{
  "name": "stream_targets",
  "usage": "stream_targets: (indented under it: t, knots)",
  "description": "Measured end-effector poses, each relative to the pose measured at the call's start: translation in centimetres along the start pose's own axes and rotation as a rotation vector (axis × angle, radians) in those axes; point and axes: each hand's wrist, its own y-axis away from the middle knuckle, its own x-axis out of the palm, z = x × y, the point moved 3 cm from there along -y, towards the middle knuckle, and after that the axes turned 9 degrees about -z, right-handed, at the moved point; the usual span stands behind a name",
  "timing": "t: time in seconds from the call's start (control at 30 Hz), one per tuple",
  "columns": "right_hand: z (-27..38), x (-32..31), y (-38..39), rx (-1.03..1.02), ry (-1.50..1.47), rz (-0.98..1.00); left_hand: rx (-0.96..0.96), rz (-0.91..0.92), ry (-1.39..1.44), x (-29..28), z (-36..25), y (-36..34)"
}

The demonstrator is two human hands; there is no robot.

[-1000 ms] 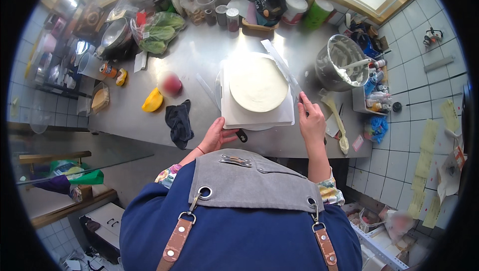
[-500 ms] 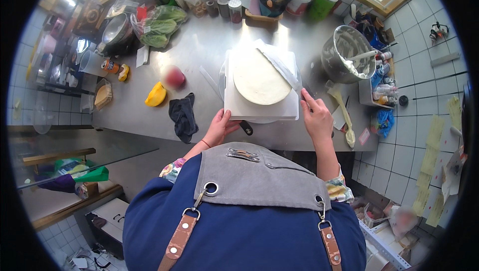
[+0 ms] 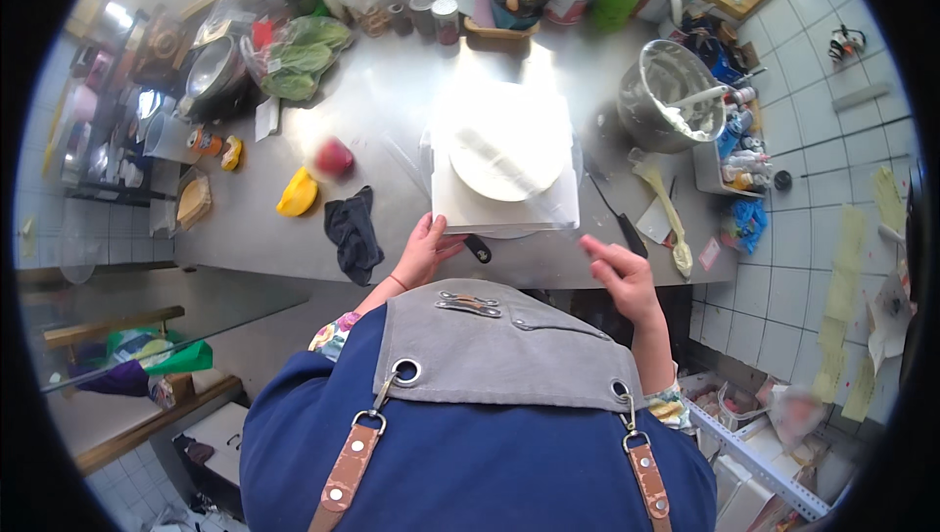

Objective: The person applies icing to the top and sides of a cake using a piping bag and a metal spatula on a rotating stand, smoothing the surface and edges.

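A round cake (image 3: 537, 148) covered in smooth white cream sits on a square white board (image 3: 452, 207). Glare washes out its far part. My left hand (image 3: 423, 252) pinches the board's near left corner, thumb on top and fingers below. Closed round a spatula's handle end, my right hand (image 3: 625, 277) is off the board's near right corner. The spatula (image 3: 499, 162) is smeared by motion; its blade slants across the cake's top, and whether it touches cannot be told. Beneath the board a round turntable (image 3: 515, 235) shows. Close to my left fingers, a black handle (image 3: 478, 248) sticks out.
Left lie a dark cloth (image 3: 353, 233), a yellow fruit piece (image 3: 297, 192) and a red fruit (image 3: 334, 156). A metal pot (image 3: 641, 111) with cream stands right, near a black-handled knife (image 3: 631, 235) and a cream-filled piping bag (image 3: 668, 204). Tubs and bagged greens (image 3: 299, 67) line the back.
My right hand has come toward me from the board's right side, bringing the spatula from the cake's right edge across its middle. My left hand keeps its hold. The view has shifted slightly.
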Motion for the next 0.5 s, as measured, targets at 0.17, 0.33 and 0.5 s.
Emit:
stream_targets:
  t: [0.17, 0.33, 0.5]
  knots:
    - [-6.5, -4.9, -0.4, 0.241, -0.225, -0.564, 0.01, 0.014, 0.0, 0.5, 0.1, 0.4]
    - [-10.4, -8.7, -6.1, 0.131, 0.802, -0.741, 0.012, 0.045, -0.07, 0.7, -0.2, 0.5]
    - [-11.9, -10.6, -12.5, 0.24, 0.912, -0.675, 0.069, -0.012, -0.122, 1.1, 0.0, 0.4]
